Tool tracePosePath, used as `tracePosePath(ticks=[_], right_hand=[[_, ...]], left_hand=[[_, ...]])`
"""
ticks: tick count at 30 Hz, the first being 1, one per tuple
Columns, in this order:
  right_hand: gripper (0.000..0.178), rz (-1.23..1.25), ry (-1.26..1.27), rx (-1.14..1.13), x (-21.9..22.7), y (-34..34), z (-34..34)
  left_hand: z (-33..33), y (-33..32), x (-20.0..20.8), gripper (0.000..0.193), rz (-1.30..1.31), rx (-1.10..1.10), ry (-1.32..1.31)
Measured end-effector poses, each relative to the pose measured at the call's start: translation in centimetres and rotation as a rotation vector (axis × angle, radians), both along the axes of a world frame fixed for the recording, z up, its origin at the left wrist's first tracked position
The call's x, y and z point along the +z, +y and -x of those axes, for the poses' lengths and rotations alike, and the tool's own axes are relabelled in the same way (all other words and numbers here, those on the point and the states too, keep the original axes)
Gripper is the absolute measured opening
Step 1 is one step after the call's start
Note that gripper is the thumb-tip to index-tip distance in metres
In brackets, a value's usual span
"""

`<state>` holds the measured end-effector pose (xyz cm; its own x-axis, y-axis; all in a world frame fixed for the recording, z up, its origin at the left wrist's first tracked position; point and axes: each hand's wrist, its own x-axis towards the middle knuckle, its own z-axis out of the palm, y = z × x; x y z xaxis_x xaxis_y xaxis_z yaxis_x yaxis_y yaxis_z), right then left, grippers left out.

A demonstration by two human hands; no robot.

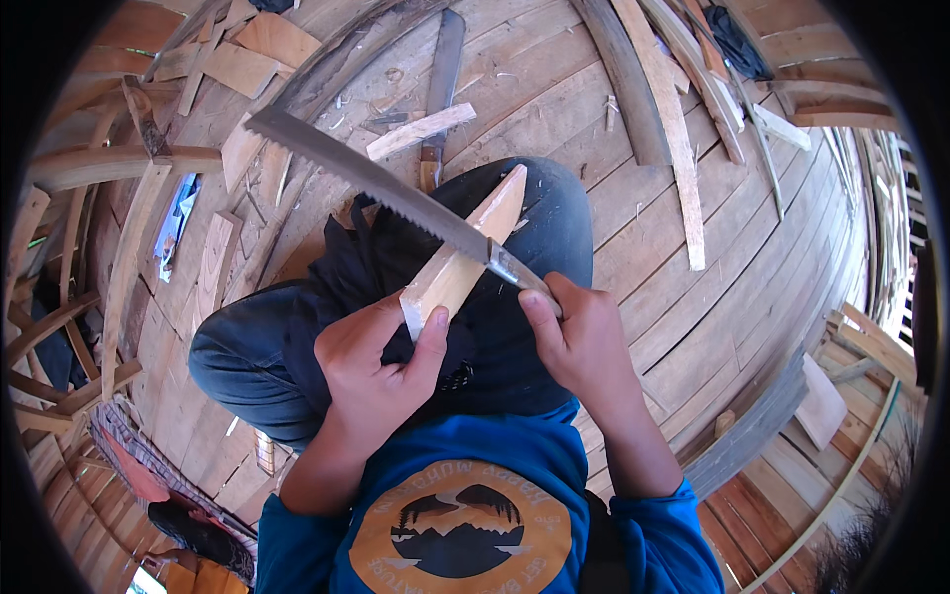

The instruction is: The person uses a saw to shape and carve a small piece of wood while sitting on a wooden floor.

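Observation:
A short, pale wooden block [457, 282] with one angled end lies slanted above my lap. My left hand [384, 358] grips its near end, thumb along one side and fingers beneath. A handsaw [381, 188] with a long toothed blade crosses over the block, its tip pointing to the far left. My right hand [574, 332] is closed around the saw's handle. The blade's handle end rests on or just over the block; whether the teeth bite into the wood cannot be made out.
A machete [445, 64] lies on the plank floor [534, 109] ahead, beside a wood offcut [421, 131]. Several boards and long strips [683, 168] are on the right. More scrap wood [242, 69] is piled at the far left. My crossed legs [257, 346] sit beneath the block.

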<state>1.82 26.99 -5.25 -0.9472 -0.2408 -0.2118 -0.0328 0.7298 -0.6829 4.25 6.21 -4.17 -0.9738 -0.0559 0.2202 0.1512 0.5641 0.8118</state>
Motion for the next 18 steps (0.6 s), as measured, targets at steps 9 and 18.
tracePosePath(ticks=[9, 18], right_hand=[[0.052, -0.038, 0.015, 0.073, 1.4, -0.3, -0.6], [0.050, -0.102, -0.010, -0.008, 0.5, 0.4, -0.2]], left_hand=[[-0.4, -0.1, -0.3, 0.019, -0.011, -0.026, 0.030], [-0.2, -0.2, -0.4, 0.018, 0.024, -0.046, 0.075]])
